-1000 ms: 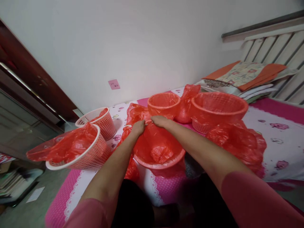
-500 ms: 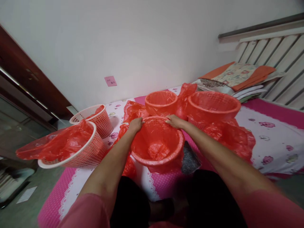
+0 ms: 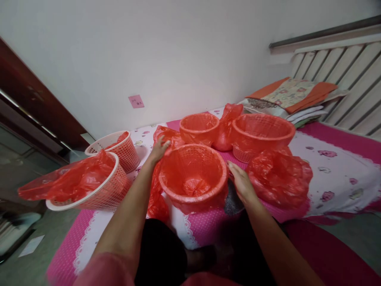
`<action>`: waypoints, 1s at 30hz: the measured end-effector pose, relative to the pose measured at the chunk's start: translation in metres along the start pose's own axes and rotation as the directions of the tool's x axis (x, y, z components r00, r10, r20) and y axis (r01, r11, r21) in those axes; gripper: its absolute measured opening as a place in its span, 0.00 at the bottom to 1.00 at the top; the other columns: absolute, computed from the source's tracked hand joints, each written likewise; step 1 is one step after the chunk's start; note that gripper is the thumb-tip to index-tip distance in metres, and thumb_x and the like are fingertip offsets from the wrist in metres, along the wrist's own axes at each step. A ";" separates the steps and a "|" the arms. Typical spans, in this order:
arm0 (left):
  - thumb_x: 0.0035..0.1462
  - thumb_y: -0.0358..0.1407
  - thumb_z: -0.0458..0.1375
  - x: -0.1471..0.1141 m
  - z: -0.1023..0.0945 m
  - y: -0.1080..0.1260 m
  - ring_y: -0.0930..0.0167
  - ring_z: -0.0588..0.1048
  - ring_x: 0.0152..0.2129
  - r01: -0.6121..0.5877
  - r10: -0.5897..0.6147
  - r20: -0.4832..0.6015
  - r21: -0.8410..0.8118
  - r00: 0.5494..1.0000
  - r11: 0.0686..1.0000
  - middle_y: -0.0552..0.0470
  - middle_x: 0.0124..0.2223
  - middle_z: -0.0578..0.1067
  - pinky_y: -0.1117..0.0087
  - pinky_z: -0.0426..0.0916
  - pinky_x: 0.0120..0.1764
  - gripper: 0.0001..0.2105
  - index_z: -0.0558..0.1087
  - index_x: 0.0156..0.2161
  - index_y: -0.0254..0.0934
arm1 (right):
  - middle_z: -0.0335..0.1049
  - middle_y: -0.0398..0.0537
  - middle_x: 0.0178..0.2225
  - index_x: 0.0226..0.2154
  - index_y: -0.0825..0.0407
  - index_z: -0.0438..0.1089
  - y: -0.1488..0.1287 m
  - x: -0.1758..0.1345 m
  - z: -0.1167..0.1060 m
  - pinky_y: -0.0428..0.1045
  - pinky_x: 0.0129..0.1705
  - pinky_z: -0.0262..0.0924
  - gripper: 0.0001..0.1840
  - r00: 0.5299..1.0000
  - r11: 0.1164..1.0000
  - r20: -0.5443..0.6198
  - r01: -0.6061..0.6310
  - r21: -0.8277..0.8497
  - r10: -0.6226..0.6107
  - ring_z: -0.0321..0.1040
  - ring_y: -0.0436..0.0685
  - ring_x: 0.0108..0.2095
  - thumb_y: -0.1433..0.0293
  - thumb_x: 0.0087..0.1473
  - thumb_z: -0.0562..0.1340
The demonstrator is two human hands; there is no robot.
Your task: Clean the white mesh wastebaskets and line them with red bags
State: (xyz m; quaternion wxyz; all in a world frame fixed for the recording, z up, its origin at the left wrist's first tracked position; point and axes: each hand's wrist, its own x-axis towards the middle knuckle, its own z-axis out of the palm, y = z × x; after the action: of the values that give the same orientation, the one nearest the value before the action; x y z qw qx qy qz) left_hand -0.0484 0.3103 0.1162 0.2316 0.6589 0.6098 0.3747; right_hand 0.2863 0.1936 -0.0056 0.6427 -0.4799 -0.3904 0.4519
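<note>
In front of me a plastic basket [image 3: 193, 174] stands on the bed, lined with a red plastic bag folded over its rim. My left hand [image 3: 160, 149] is open just beyond its upper left rim, fingers spread, near loose red plastic [image 3: 168, 135]. At the basket's right side my right hand [image 3: 241, 180] is open, fingers stretched out along the bag; whether it touches cannot be made out. Two more bag-lined baskets stand behind, one in the middle [image 3: 199, 126] and one on the right [image 3: 263, 131]. A crumpled red bag [image 3: 279, 178] lies right of my right hand.
Two pink mesh baskets, one at the front [image 3: 110, 194] and one behind [image 3: 132, 153], hold red bags on the left. A dark grey object [image 3: 232, 200] lies beside the near basket. Folded cloths [image 3: 294, 97] are stacked by the radiator [image 3: 351, 75]. A pink note [image 3: 136, 101] is on the wall.
Both hands have let go of the near basket's far rim. My left hand has moved left and up, and my right hand has come down along the basket's right side.
</note>
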 end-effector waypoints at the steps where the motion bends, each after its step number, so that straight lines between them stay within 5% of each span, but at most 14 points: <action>1: 0.76 0.46 0.48 -0.013 -0.011 -0.003 0.53 0.70 0.65 0.007 -0.010 -0.054 -0.060 0.999 0.998 0.29 0.71 0.65 0.52 0.68 0.61 0.30 0.54 0.74 0.31 | 0.76 0.54 0.62 0.52 0.44 0.79 0.002 -0.004 -0.007 0.65 0.67 0.64 0.28 0.999 1.000 -0.039 -0.021 0.002 0.021 0.70 0.68 0.65 0.46 0.56 0.68; 3: 0.76 0.51 0.37 -0.047 -0.026 -0.015 0.54 0.63 0.70 0.012 -0.042 -0.169 -0.178 0.985 0.984 0.31 0.76 0.57 0.50 0.67 0.63 0.32 0.48 0.76 0.36 | 0.75 0.56 0.62 0.53 0.44 0.79 0.004 -0.013 -0.019 0.66 0.66 0.65 0.30 0.995 0.998 -0.082 -0.062 0.011 0.063 0.71 0.69 0.64 0.45 0.55 0.68; 6: 0.72 0.56 0.46 -0.107 -0.026 -0.040 0.54 0.60 0.72 -0.059 -0.179 -0.339 -0.587 0.924 0.807 0.35 0.76 0.59 0.46 0.59 0.69 0.32 0.57 0.73 0.41 | 0.74 0.58 0.62 0.56 0.45 0.77 0.001 -0.027 -0.030 0.66 0.66 0.66 0.32 0.994 0.998 -0.099 -0.052 -0.021 0.050 0.70 0.69 0.64 0.44 0.56 0.67; 9: 0.68 0.56 0.53 -0.158 -0.008 -0.066 0.55 0.61 0.72 -0.047 -0.251 -0.323 -0.693 0.913 0.719 0.36 0.75 0.62 0.47 0.57 0.71 0.32 0.63 0.70 0.42 | 0.73 0.57 0.64 0.58 0.46 0.76 -0.007 -0.038 -0.031 0.66 0.69 0.61 0.32 0.996 0.994 -0.090 0.007 -0.107 -0.017 0.69 0.69 0.65 0.46 0.59 0.66; 12: 0.57 0.49 0.66 -0.186 0.012 -0.080 0.53 0.61 0.72 0.037 -0.253 -0.233 -0.663 0.939 0.747 0.38 0.74 0.64 0.48 0.57 0.71 0.36 0.65 0.69 0.44 | 0.74 0.57 0.63 0.59 0.46 0.75 -0.011 -0.045 -0.028 0.67 0.69 0.60 0.32 0.997 0.977 -0.040 0.055 -0.206 -0.065 0.70 0.69 0.64 0.50 0.57 0.68; 16: 0.49 0.50 0.72 -0.199 0.027 -0.073 0.52 0.58 0.73 0.058 -0.150 -0.108 -0.589 0.983 0.806 0.37 0.76 0.60 0.52 0.58 0.71 0.46 0.64 0.71 0.43 | 0.77 0.60 0.58 0.59 0.46 0.74 -0.010 -0.051 -0.024 0.67 0.63 0.66 0.34 0.998 0.962 0.014 0.056 -0.267 -0.054 0.73 0.72 0.60 0.54 0.51 0.71; 19: 0.49 0.52 0.73 -0.203 0.034 -0.056 0.53 0.59 0.73 0.036 -0.107 -0.091 -0.569 0.990 0.821 0.38 0.75 0.62 0.55 0.59 0.70 0.45 0.66 0.69 0.41 | 0.80 0.58 0.51 0.54 0.47 0.76 -0.009 -0.056 -0.019 0.62 0.50 0.74 0.32 0.998 0.962 0.024 0.058 -0.266 -0.054 0.78 0.67 0.47 0.56 0.47 0.74; 25: 0.52 0.51 0.71 -0.206 0.042 -0.036 0.53 0.72 0.64 0.035 -0.137 -0.142 -0.556 0.980 0.830 0.38 0.64 0.76 0.53 0.63 0.67 0.35 0.72 0.62 0.38 | 0.74 0.44 0.30 0.38 0.48 0.73 -0.007 -0.059 0.000 0.50 0.28 0.67 0.20 0.998 0.989 0.046 0.037 -0.141 -0.031 0.71 0.54 0.27 0.57 0.45 0.74; 30: 0.52 0.48 0.71 -0.211 0.048 -0.029 0.54 0.74 0.62 0.031 -0.138 -0.154 -0.550 0.978 0.834 0.39 0.63 0.76 0.55 0.68 0.62 0.31 0.73 0.60 0.41 | 0.73 0.42 0.27 0.34 0.48 0.71 -0.001 -0.060 0.012 0.51 0.29 0.70 0.20 0.993 0.999 0.104 -0.051 -0.010 0.052 0.72 0.54 0.26 0.57 0.44 0.75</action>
State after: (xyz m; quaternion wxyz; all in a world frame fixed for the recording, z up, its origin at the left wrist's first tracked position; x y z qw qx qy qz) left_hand -0.0244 0.1158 0.0207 0.3675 0.5000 0.5254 0.5822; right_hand 0.2585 0.1389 -0.0057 0.6077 -0.4680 -0.4128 0.4912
